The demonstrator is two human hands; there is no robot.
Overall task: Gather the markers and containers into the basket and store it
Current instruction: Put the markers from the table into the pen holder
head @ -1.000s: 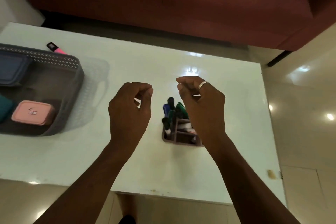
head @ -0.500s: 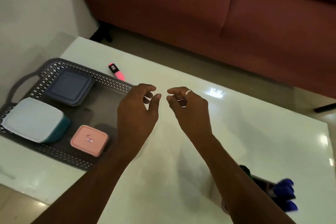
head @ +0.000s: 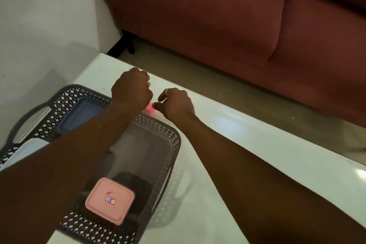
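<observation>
Your left hand (head: pixel 131 90) and right hand (head: pixel 176 103) curl either side of the blurred pink highlighter marker (head: pixel 149 108); whether either grips it cannot be told.

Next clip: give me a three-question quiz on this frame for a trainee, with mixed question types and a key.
1. True or false: the pink-lidded container sits inside the grey basket.
2. Where is the pink marker? A: in the basket. B: on the table beyond the basket's far rim, between the left hand and the right hand. C: on the sofa.
3. Fill in: the ring is on the ___ hand.
Key: 1 true; 2 B; 3 right.
</observation>
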